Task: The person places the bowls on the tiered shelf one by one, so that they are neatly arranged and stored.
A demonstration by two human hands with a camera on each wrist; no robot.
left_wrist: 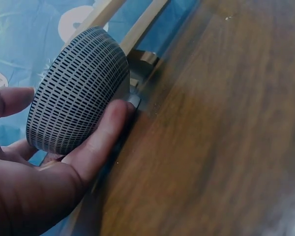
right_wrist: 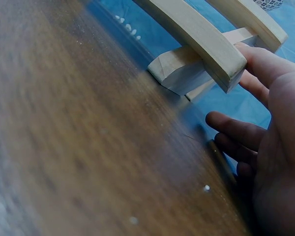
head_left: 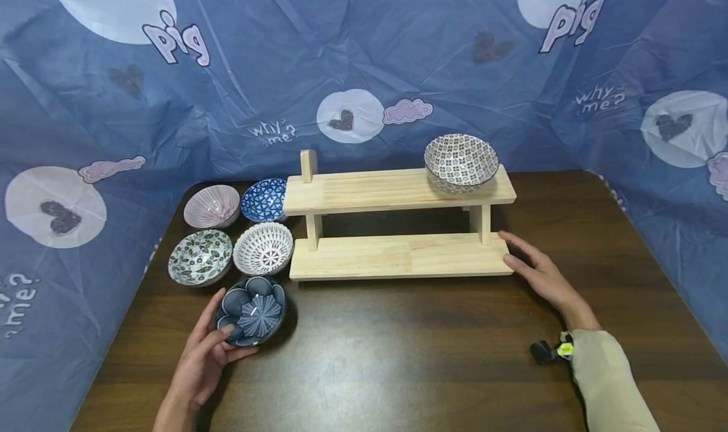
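My left hand grips a dark blue bowl with a flower-petal inside, thumb over its rim and other fingers around its side and underneath. In the left wrist view the outside of this bowl shows rows of small dark dashes. At the right end of a two-tier wooden shelf, my right hand touches the lower board with thumb and forefinger. The right wrist view shows the other fingers loosely bent below the board. A grey-patterned bowl sits on the right of the upper tier.
Left of the shelf stand a pink striped bowl, a blue triangle-patterned bowl, a green leaf-patterned bowl and a white scalloped bowl. A blue printed cloth hangs behind the brown table.
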